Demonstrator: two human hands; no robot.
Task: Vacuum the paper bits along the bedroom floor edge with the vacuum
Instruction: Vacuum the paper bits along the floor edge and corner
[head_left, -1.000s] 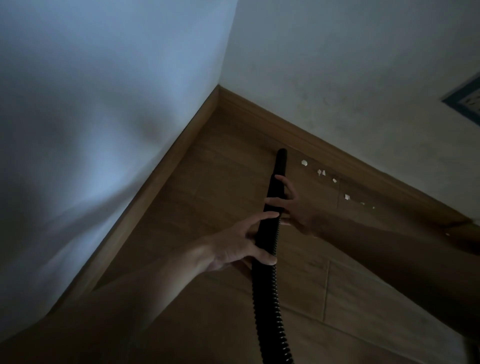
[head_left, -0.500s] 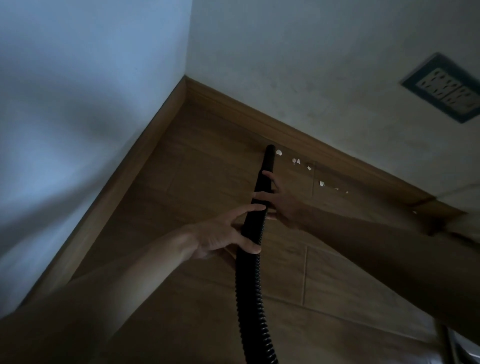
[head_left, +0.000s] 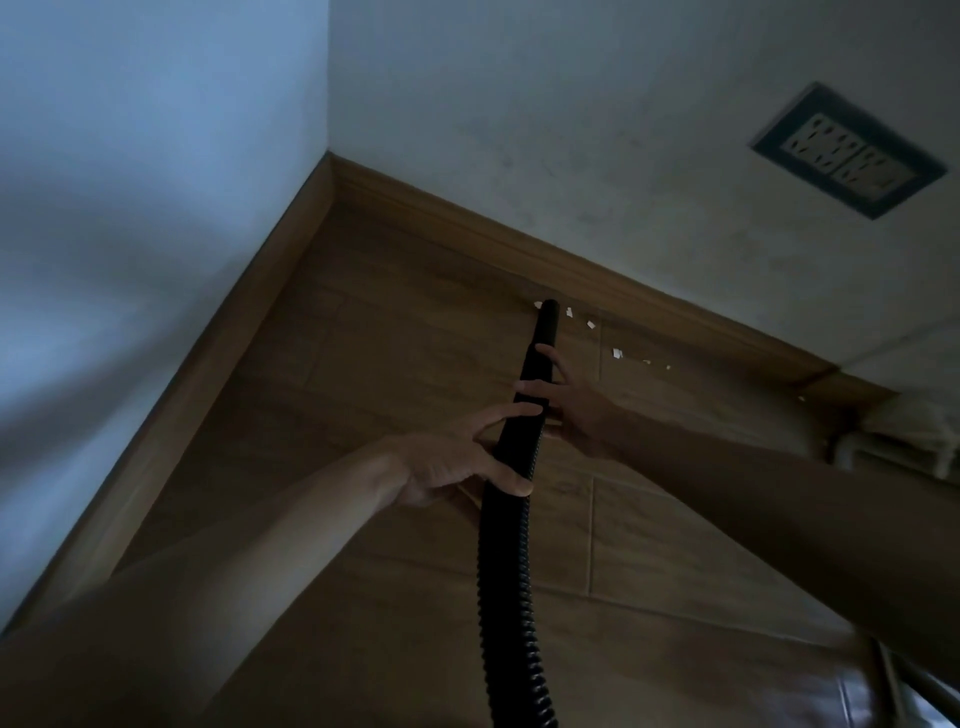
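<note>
A black vacuum nozzle (head_left: 543, 343) on a ribbed black hose (head_left: 511, 597) points at the base of the far wall. My left hand (head_left: 457, 457) grips the tube where nozzle and hose meet. Further up, my right hand (head_left: 571, 402) holds the nozzle from the right side, fingers wrapped behind it. The nozzle tip sits among several white paper bits (head_left: 592, 325) scattered on the wood floor beside the wooden skirting board (head_left: 649, 291); one bit (head_left: 537, 305) shows just left of the tip.
Two walls meet in a corner (head_left: 330, 156) at the upper left. A wall socket plate (head_left: 847, 150) is on the far wall at the upper right. Pale pipes and a bundle (head_left: 914, 441) lie at the right edge.
The nozzle tip has advanced to the skirting board and now sits among the leftmost paper bits. Both hands kept their hold. The view shifted left, bringing the socket plate into sight.
</note>
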